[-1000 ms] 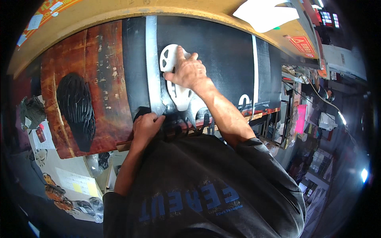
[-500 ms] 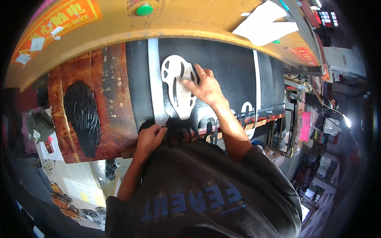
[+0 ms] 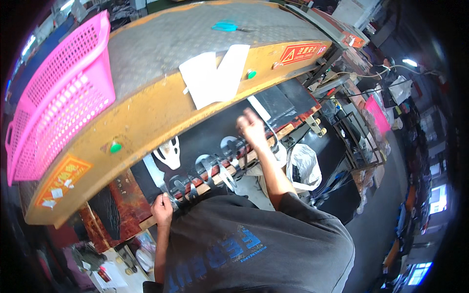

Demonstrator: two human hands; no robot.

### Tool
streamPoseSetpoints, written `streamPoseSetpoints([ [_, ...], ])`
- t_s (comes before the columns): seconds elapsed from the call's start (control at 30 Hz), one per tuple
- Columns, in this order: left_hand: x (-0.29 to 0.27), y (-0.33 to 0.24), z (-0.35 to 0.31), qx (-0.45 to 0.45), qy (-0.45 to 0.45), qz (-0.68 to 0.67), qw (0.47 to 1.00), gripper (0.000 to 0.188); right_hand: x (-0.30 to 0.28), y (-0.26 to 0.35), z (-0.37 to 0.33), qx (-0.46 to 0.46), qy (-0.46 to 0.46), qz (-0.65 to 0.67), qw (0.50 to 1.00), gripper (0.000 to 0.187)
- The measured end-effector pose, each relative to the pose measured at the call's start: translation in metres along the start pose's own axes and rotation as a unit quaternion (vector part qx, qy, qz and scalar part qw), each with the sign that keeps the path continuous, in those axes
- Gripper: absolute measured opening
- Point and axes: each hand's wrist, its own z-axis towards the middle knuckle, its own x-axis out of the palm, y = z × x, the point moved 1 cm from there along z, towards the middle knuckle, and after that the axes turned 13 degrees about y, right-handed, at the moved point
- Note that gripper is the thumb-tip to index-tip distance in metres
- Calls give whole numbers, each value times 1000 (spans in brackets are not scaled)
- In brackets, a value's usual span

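Observation:
A black sheet [image 3: 210, 141] lies on the press bed under the yellow press head [image 3: 146, 112]. Its near edge, full of cut-out holes [image 3: 215, 168], hangs over the front of the bed. My left hand [image 3: 162, 207] is shut on the sheet's near left edge. Blurred, my right hand [image 3: 251, 127] hovers with spread fingers over the right part of the sheet and holds nothing. A white cut shape [image 3: 168, 152] sits on the sheet between the two hands.
A pink plastic basket [image 3: 58, 97] stands on the left of the press top, with white paper [image 3: 215, 73] and teal scissors [image 3: 224, 27] further right. A white bag [image 3: 303, 163] hangs at the right of the bed. Cluttered shelves line the right side.
The view has swung up to show the press top. My right hand left the white shape and moved right. The sheet's cut edge now hangs further toward me.

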Motion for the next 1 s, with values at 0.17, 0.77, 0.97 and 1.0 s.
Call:
streamPoseSetpoints([
  [0.17,-2,2,77,-37,-46,50,997,21,-27,31,125,-242,-131,-103,956,52],
  [0.77,-24,26,240,-81,-63,96,990,26,75,-39,134,-132,95,-554,816,44],
  [0.97,-19,24,230,-96,-63,33,993,29,75,-51,129,-131,95,-539,826,44],
  [1.0,-17,23,224,-106,-58,41,992,30,73,-51,124,-125,103,-545,822,45],
])
